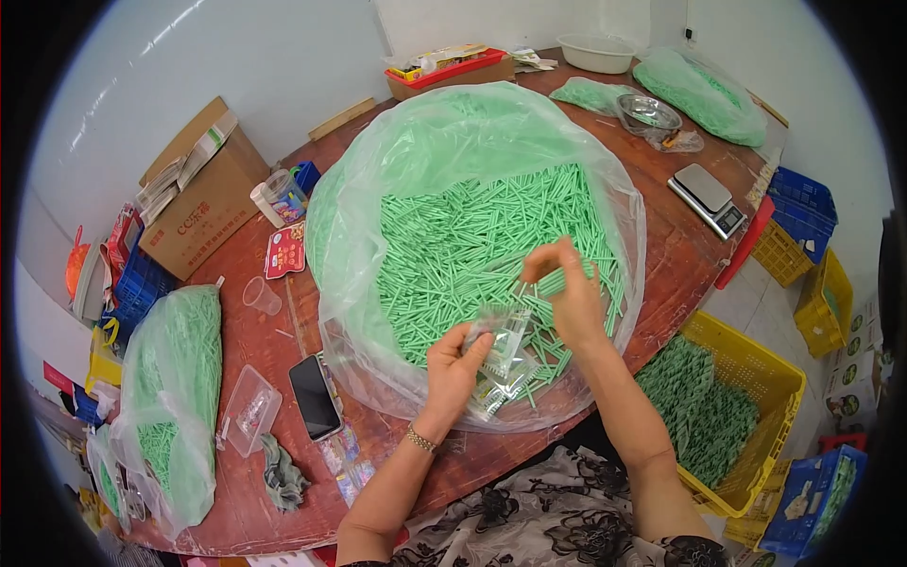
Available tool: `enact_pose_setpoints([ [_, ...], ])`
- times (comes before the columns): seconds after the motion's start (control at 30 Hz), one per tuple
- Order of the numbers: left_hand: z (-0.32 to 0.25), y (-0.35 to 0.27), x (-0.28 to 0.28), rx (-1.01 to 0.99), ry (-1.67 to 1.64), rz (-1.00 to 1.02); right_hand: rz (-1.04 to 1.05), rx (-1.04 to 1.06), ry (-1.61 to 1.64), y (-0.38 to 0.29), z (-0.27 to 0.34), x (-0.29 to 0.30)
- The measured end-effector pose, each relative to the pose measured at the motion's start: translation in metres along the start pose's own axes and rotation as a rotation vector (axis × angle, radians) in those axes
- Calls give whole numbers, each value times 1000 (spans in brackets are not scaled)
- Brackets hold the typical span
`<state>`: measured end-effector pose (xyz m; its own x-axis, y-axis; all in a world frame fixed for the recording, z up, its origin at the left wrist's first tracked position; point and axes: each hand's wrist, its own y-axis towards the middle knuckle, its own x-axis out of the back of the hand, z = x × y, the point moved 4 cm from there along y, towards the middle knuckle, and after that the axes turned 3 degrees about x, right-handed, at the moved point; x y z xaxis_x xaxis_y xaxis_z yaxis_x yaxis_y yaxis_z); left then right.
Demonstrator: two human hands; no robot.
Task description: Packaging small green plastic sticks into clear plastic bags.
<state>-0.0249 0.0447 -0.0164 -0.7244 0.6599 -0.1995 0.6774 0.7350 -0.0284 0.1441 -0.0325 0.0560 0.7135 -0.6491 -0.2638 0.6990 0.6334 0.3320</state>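
My left hand (457, 361) pinches a small clear plastic packet (504, 333) between thumb and fingers, above the near part of a big open plastic bag (453, 152). That bag is full of short pale green sticks (460, 248). More clear packets (511, 383) lie just below the held one, over the sticks. To the right, my right hand (567, 294) is raised over the sticks with its fingers curled around a small bunch of them. The wrist hides part of the pile behind it.
A phone (315, 398), a clear plastic box (251, 410), a plastic cup (262, 295) and a filled bag (177, 397) are on the left. A digital scale (705, 195) and a metal bowl (648, 113) stand at the right. A yellow crate (776, 418) of wrapped green items is beside the table.
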Motion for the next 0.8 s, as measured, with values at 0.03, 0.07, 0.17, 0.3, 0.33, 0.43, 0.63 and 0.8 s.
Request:
enact_pose_setpoints([
  [0.03,-5,1,-3,-3,-86,-11,4,-3,-1,-1,-1,3],
  [0.07,-4,2,-2,-2,-89,-16,24,-6,10,-2,-3,7],
  [0.17,5,6,5,7,-163,-47,75,-5,-19,-9,-10,11],
  [0.3,10,9,16,125,-412,67,95,-72,-59,-14,-14,14],
  [0.33,9,9,17,163,-565,81,74,-69,-65,-14,-13,15],
  [0.43,9,11,11,122,-461,17,71,-94,-71,-13,-9,12],
  [0.63,-3,3,4,-246,244,59,63,-109,-35,-5,-1,-3],
  [0.8,-5,0,5,-329,275,47,141,13,-5,-5,19,-21],
])
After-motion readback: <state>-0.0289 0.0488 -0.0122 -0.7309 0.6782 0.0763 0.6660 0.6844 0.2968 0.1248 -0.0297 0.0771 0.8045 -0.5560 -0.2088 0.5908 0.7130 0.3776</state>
